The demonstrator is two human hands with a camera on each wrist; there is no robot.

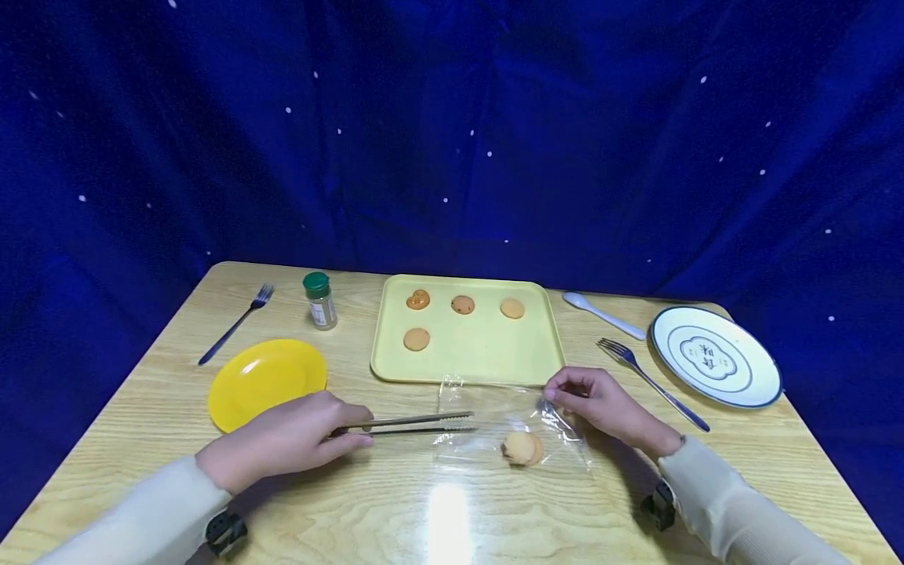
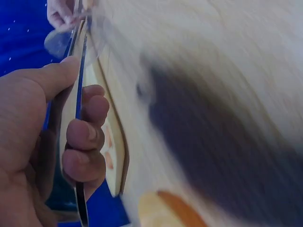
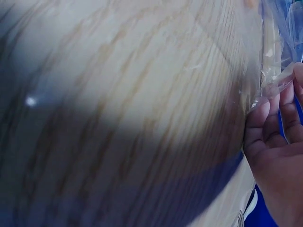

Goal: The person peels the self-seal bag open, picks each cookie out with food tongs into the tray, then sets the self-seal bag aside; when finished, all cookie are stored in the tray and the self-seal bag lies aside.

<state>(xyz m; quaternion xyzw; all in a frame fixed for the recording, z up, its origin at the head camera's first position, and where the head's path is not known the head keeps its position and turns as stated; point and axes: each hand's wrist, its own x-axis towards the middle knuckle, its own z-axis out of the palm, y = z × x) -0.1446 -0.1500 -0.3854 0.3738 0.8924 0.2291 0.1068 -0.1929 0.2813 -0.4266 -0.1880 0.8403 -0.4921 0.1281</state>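
Note:
My left hand grips a pair of metal tongs, its fingers wrapped round the arms in the left wrist view. The tongs' tips lie at the left part of a clear plastic bag, with nothing visible between them; whether they are inside it I cannot tell. My right hand pinches the bag's upper right edge, and the pinched plastic shows in the right wrist view. Overlapping round cookies lie in the bag's lower right part. Behind it, a pale yellow tray bears several spaced cookies.
On the left are a yellow plate, a fork and a green-capped shaker. To the right lie a spoon, another fork and a white blue-rimmed plate. A blue starry curtain hangs behind the wooden table.

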